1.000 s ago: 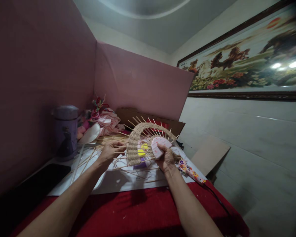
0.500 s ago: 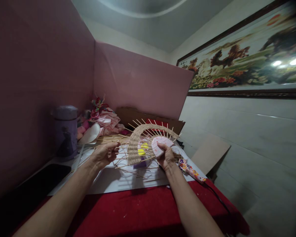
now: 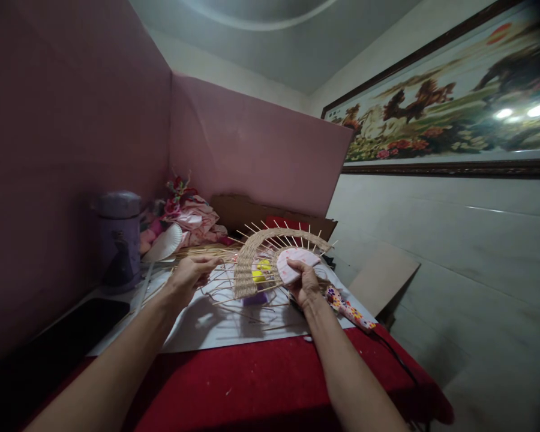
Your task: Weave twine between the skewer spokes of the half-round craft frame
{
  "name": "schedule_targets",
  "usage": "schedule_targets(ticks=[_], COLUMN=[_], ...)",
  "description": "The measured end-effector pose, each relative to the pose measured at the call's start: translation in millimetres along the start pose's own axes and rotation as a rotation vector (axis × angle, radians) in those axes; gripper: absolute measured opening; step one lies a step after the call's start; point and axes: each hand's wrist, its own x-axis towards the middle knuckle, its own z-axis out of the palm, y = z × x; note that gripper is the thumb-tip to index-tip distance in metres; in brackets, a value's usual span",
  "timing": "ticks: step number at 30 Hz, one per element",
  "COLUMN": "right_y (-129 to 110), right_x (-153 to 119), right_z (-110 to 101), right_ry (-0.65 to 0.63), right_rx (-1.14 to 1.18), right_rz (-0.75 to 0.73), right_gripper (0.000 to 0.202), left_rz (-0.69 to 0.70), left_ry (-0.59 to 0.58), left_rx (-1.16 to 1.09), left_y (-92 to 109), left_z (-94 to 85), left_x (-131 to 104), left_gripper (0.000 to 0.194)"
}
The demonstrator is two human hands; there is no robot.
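Observation:
A half-round woven fan, made of thin sticks with brown twine woven through them, is held above the table. My right hand is closed around the pale pink half-round piece at the fan's centre, thumb on top. At the fan's left side, my left hand is closed in a pinch near the protruding stick ends. Whether a stick end or a strand lies between its fingertips is too small to tell. Yellow and purple items show through and below the fan.
A hot glue gun with a flowered pattern lies right, its cord trailing over the red cloth. Loose sticks lie on white paper. A purple bottle, white paddle-like fan and dark flat object are left.
My left hand has shifted slightly up, and its fingers have straightened into a flatter pinch. The fan has moved slightly, its upper spokes a little lower and to the right. My right hand keeps its hold.

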Motion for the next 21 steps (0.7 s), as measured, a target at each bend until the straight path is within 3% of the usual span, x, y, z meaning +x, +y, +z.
schedule_targets(ticks=[6,14,21], right_y=[-2,-5,2], right_x=[-6,-13,-17], right_z=[4,7,9], right_ry=[-0.02,-0.107,-0.15], right_rx=[0.016,0.126,0.114], right_rz=[0.023,0.053,0.091], right_gripper=[0.029,0.027,0.027], left_rz=[0.138,0.052,0.022], left_ry=[0.012,-0.102,-0.06], left_rx=[0.112,0.0,0.016], left_y=[6,7,-3], left_z=[1.2,4.1,16.9], left_x=[0,-5,-9], left_gripper=[0.025,0.026,0.029])
